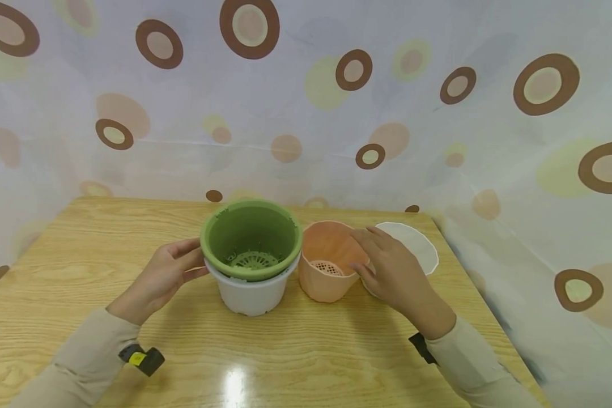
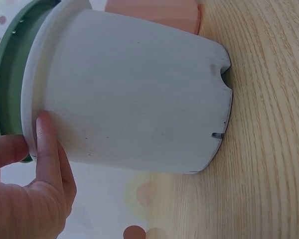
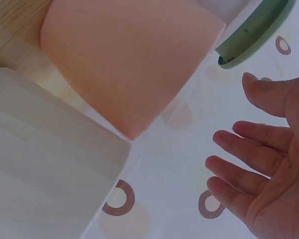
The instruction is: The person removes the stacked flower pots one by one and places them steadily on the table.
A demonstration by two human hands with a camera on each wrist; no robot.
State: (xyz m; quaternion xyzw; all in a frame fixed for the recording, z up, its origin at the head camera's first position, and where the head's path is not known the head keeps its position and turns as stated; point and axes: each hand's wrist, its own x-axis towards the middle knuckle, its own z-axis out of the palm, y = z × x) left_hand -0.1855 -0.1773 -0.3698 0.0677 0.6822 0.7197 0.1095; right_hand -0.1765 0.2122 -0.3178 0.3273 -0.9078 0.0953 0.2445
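Fingers (image 2: 48, 154) on white pot (image 2: 129, 94), yellow label (image 1: 136, 358), unreadable

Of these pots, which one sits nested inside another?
The green pot, set in the left white pot with its rim showing above; the peach pot and right white pot stand separately.

No writing, brand or number can be read anywhere here

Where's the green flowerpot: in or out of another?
In: outside, the green flowerpot shows only its rim above the left white flowerpot.
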